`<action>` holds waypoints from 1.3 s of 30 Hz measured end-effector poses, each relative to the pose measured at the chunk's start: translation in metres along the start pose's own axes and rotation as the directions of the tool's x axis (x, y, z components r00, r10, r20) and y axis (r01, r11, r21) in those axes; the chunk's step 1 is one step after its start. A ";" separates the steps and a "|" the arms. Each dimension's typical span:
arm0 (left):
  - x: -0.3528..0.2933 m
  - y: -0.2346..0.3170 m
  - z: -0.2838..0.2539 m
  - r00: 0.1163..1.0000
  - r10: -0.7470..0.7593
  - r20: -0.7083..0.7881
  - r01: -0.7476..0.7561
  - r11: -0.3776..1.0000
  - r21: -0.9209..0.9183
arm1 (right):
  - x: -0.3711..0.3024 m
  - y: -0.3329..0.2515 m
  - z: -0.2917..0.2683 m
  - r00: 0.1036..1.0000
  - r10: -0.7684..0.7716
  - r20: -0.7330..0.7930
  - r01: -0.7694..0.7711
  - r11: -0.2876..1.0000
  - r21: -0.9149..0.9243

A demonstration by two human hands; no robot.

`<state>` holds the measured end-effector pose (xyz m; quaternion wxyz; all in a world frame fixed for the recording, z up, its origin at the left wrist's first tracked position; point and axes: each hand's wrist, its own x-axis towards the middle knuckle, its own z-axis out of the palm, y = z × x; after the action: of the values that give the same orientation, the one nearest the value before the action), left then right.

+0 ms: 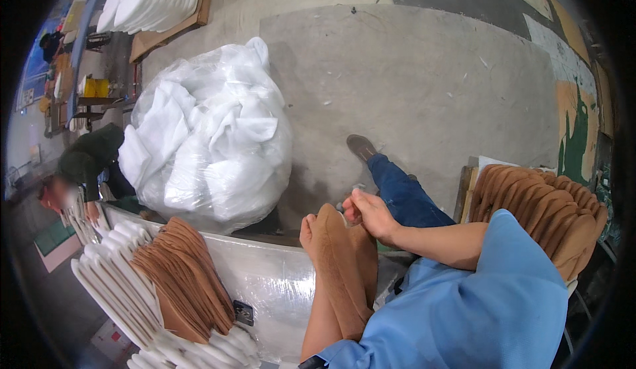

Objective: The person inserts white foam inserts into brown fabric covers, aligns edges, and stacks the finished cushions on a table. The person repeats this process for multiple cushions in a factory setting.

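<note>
The left hand [308, 232] is curled round the upper edge of a brown padded piece [340, 269], which lies along that forearm. The right hand [371, 213], at about 1 o'clock from it, has its fingers drawn narrow near the piece's upper end; a small pale bit shows there, but at this angle I cannot tell whether it is pinched. The step in hand looks like working along that end, and the next move would call for a steady left hold while the right fingers find the edge.

From the hands, the plastic-wrapped table [268, 263] lies at 8 o'clock, with a brown stack [185, 273] and white padded pieces [112, 289] farther out. A second brown stack [540, 210] sits at 3 o'clock. At 10 o'clock a bulky clear bag of white padding [212, 137] crowds the table's far side, blocking reach that way; a co-worker [86, 160] bends beyond it, around 9 o'clock.
</note>
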<state>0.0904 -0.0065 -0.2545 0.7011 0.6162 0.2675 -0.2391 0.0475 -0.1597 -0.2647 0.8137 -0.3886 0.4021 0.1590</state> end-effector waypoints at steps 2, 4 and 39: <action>0.001 -0.003 0.004 0.981 0.187 0.045 -0.191 0.921 0.339 | 0.001 -0.012 0.002 0.975 -0.221 0.004 0.221 0.972 -0.084; 0.004 -0.006 0.003 0.929 0.324 0.181 -0.355 0.635 0.686 | -0.003 -0.040 0.009 0.920 -0.376 0.110 0.386 0.918 -0.090; -0.133 -0.014 -0.110 0.933 0.356 -0.046 -0.150 0.501 0.852 | -0.062 -0.181 0.058 0.450 0.380 0.808 0.623 0.515 -0.589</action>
<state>-0.0263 0.1013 -0.1863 0.3148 0.9295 0.1010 -0.1634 0.1426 -0.2295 -0.1033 0.6029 -0.6191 -0.2500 0.4368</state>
